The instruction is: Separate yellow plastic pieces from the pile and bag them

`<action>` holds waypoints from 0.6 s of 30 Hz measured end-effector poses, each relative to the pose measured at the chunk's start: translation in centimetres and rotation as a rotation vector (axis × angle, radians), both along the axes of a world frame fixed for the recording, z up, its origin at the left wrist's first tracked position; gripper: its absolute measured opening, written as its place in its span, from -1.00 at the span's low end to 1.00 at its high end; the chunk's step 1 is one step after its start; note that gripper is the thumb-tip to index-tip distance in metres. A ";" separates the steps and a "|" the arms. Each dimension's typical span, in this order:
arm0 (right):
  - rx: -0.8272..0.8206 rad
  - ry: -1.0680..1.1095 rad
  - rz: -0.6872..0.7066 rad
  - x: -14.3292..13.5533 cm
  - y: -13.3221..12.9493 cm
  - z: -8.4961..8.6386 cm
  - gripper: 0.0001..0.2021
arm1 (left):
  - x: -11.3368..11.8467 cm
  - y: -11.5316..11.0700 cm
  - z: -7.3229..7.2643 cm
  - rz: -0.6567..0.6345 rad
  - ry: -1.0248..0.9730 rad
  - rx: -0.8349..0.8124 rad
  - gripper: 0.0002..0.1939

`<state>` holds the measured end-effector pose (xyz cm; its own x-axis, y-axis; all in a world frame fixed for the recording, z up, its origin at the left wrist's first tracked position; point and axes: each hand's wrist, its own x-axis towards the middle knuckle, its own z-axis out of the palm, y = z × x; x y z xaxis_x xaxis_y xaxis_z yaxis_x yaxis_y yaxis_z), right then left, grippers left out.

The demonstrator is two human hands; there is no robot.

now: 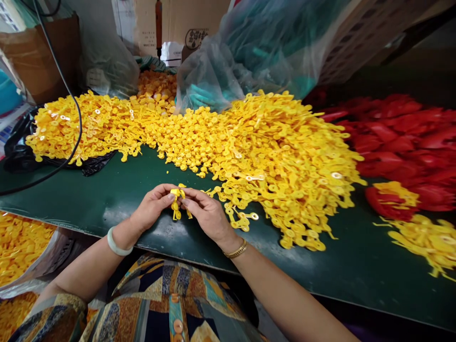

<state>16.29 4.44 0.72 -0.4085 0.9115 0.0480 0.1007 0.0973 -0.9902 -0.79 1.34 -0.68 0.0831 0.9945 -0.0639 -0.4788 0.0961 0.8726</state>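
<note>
Over the near edge of the green table, both hands meet around small yellow plastic parts. My left hand pinches them from the left between thumb and finger. From the right, my right hand is closed on the same cluster, thumb and fingertips against it. Whether the parts are joined or separate cannot be made out. Just beyond the hands spreads a heap of small rounded yellow pieces. Flat, link-shaped yellow pieces are piled to the right, and a few loose ones lie near my right hand.
Another yellow heap lies at left on black plastic, crossed by a black cable. Red plastic parts are piled far right. Clear bags with teal parts stand behind. A sack of yellow parts sits below the table at left.
</note>
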 end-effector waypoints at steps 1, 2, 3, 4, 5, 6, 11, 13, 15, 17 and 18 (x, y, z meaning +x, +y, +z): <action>0.015 -0.015 -0.011 0.0 -0.1 0.0 -0.69 | 0.0 0.0 0.0 0.018 0.030 0.015 -0.66; 0.034 -0.029 -0.021 0.0 -0.2 0.1 -0.70 | 0.1 -0.1 0.0 0.037 0.058 0.027 -0.66; 0.056 -0.045 -0.028 -0.1 -0.3 0.1 -0.70 | 0.1 -0.1 0.1 0.054 0.081 0.036 -0.66; 0.082 -0.061 -0.035 -0.1 -0.4 0.1 -0.70 | 0.2 -0.1 0.2 0.068 0.101 0.041 -0.66; 0.108 -0.078 -0.044 -0.1 -0.5 0.2 -0.71 | 0.3 -0.2 0.3 0.077 0.117 0.045 -0.66; 0.132 -0.095 -0.056 -0.1 -0.6 0.2 -0.72 | 0.3 -0.2 0.4 0.082 0.130 0.047 -0.66; 0.185 -0.128 -0.102 -0.1 -0.5 0.5 -0.75 | 0.3 -0.3 0.3 0.069 0.124 0.020 -0.65; 0.142 -0.107 -0.084 -0.1 -0.4 0.6 -0.73 | 0.3 -0.2 0.1 0.032 0.065 -0.004 -0.64; 0.112 -0.093 -0.073 0.0 -0.4 0.7 -0.71 | 0.2 -0.2 0.0 -0.008 -0.004 -0.024 -0.64; 0.112 -0.087 -0.069 0.0 -0.3 0.7 -0.71 | 0.2 -0.2 0.1 -0.024 -0.053 -0.036 -0.65; 0.115 -0.083 -0.068 0.0 -0.3 0.7 -0.71 | 0.2 -0.2 0.1 -0.024 -0.067 -0.041 -0.66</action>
